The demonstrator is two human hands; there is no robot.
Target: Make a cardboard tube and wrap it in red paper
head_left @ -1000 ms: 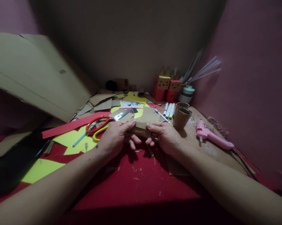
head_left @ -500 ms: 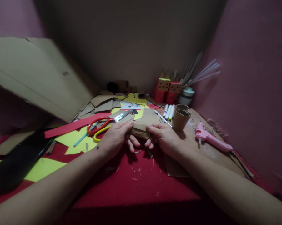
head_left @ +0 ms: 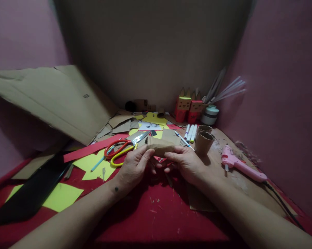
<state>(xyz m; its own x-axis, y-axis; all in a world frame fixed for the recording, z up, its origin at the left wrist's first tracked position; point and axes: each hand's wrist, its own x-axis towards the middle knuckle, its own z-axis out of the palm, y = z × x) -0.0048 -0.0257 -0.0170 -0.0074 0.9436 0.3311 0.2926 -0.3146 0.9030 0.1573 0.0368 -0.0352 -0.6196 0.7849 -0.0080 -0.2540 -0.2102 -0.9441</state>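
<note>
We have the card (head_left: 161, 148), a small bent brown piece, in the middle of the scene, raised over the near red cloth (head_left: 145, 224). Our left hand (head_left: 135, 162) grips its left end and our right hand (head_left: 188, 162) its right, both in a light pinch. The thumbs lie along the near side, pointing inward, and the other fingers curl below, partly hidden. The lower fingertips of our two hands come near each other under the card. Both hands are partly closed, with no tight fist. Our forearms slant in from the near left and near right, and our wrists look nearly straight.

Just left of our left hand we see the scissors (head_left: 139, 138), with one red and one yellow handle, blades pointing far and right. Farther left lie a red strip (head_left: 93, 148), yellow paper (head_left: 95, 162) and a black object (head_left: 28, 197) we cannot identify. Right of the card, beyond our right hand, two card tubes (head_left: 204, 143) stand upright, with the pink glue gun (head_left: 240, 166) farther right. White markers (head_left: 192, 133) lie on the far side of our right hand.
</note>
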